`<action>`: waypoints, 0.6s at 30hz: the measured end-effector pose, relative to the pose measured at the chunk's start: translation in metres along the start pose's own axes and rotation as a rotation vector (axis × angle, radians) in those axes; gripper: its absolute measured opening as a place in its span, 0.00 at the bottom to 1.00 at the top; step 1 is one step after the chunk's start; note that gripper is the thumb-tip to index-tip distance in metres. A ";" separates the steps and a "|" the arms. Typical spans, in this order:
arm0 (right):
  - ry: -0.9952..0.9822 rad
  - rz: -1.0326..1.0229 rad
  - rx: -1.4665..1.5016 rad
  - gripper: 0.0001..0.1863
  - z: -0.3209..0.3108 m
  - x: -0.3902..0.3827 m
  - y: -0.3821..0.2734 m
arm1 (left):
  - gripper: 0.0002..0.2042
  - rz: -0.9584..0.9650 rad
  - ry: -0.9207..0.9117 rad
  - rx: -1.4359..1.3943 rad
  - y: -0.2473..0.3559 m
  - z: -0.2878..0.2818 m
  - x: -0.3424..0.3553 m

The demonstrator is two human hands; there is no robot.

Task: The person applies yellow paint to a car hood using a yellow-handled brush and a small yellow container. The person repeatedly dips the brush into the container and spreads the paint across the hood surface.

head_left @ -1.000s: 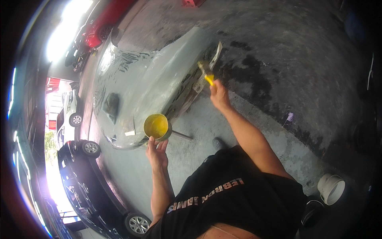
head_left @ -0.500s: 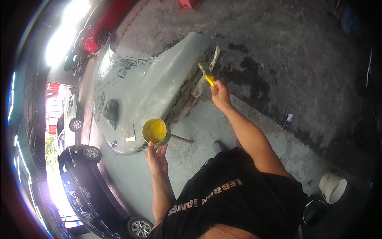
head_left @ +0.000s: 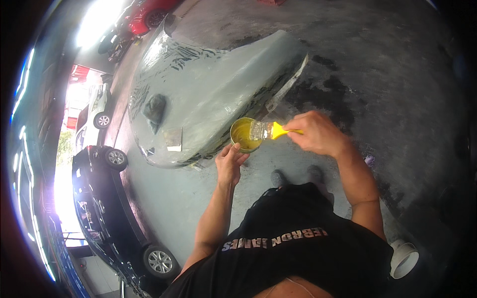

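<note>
My left hand (head_left: 229, 165) is closed on a small round can (head_left: 240, 138) with yellow contents. My right hand (head_left: 313, 131) grips the yellow handle of a wide paintbrush (head_left: 278, 130), whose bristles lie over the can's mouth at its right rim. Behind both hands, a large grey moulded panel (head_left: 203, 84) with glossy, wrinkled patches is raised above the floor, with a pale strip (head_left: 293, 82) along its right edge. On the panel sit a dark grey lump (head_left: 154, 111) and a small pale rectangle (head_left: 173, 139).
A black car (head_left: 104, 208) stands to the left, with a white car (head_left: 99, 111) behind it and a red car (head_left: 146, 15) at the top. My feet (head_left: 278, 179) are on the grey floor (head_left: 169, 198). A white bucket (head_left: 403, 259) stands at lower right.
My right hand has swung down and toward me, bringing the brush from beside the panel's edge onto the can. My left hand has moved the can up and to the right.
</note>
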State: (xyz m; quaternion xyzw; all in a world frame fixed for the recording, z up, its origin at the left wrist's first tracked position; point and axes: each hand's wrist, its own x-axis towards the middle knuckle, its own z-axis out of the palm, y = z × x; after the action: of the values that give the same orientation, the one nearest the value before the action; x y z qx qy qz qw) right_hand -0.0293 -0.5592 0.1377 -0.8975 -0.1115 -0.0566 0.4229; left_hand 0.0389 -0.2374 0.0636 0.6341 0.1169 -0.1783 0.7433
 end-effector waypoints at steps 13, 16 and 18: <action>0.258 0.025 0.130 0.12 0.029 -0.017 0.025 | 0.27 -0.006 -0.054 -0.044 -0.003 0.041 0.028; 0.380 0.083 0.228 0.13 0.013 -0.014 0.038 | 0.30 0.011 -0.043 -0.078 -0.002 0.050 0.046; 0.495 0.157 0.223 0.13 0.020 -0.008 0.067 | 0.30 0.017 -0.014 -0.095 -0.001 0.057 0.054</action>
State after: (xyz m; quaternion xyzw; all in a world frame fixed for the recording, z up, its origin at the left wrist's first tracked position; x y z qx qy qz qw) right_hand -0.0207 -0.5860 0.0736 -0.8103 0.0596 -0.2283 0.5364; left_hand 0.0848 -0.2998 0.0502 0.5978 0.1145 -0.1710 0.7748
